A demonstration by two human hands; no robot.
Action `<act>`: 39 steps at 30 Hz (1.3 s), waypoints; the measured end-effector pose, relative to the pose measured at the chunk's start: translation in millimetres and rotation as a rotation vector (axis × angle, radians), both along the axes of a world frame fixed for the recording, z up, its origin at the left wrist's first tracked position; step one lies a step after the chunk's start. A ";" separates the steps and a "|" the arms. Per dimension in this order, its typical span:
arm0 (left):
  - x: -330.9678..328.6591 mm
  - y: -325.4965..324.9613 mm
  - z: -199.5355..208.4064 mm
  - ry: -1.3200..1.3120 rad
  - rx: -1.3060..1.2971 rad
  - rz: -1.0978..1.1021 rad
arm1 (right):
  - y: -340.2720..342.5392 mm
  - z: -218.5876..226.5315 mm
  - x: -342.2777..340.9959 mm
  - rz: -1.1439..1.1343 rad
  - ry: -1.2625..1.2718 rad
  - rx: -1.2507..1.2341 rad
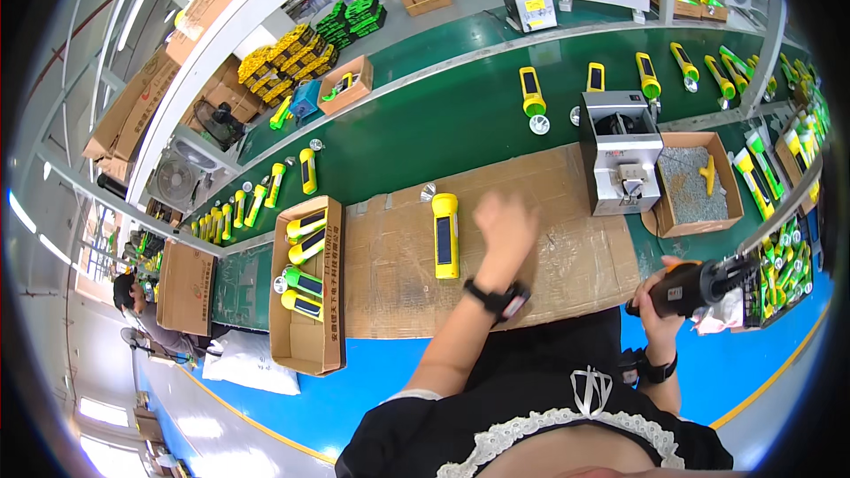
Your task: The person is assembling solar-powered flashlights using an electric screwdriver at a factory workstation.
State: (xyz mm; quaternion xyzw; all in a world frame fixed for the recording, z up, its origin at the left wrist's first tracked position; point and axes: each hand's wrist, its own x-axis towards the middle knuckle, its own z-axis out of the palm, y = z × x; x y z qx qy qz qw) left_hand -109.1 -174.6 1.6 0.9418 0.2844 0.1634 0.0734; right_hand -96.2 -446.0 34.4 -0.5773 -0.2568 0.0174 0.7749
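A yellow flashlight [445,257] with a dark panel on its side lies on a flat cardboard sheet [390,288] in front of me. Close to its head sits a small silver reflector [428,192]. Just right of the flashlight, my left hand [507,223] is over the cardboard, apart from the flashlight; its fingers are smeared by motion. Off to the right, my right hand [660,305] is closed around a black power screwdriver [683,289], whose far end points to the right. Black bands are on both wrists.
An open carton [335,301] of flashlights stands left of the cardboard. A grey metal screw feeder [620,155] and a box of screws [695,186] with a yellow scoop stand at the right. Several flashlights [532,93] lie along the green conveyor belt [398,155]; a metal post [766,53] rises at the right.
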 end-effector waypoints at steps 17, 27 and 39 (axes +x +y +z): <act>-178.6 -39.0 7.6 0.043 -0.411 -0.318 | 87.7 48.2 130.8 -0.253 -0.205 0.145; -137.8 -45.8 15.8 -0.135 -0.026 -0.402 | 87.9 44.5 131.6 -0.315 -0.271 0.083; -91.3 -57.6 -26.2 -0.117 0.172 -0.439 | 99.1 49.8 141.0 -0.145 -0.199 0.006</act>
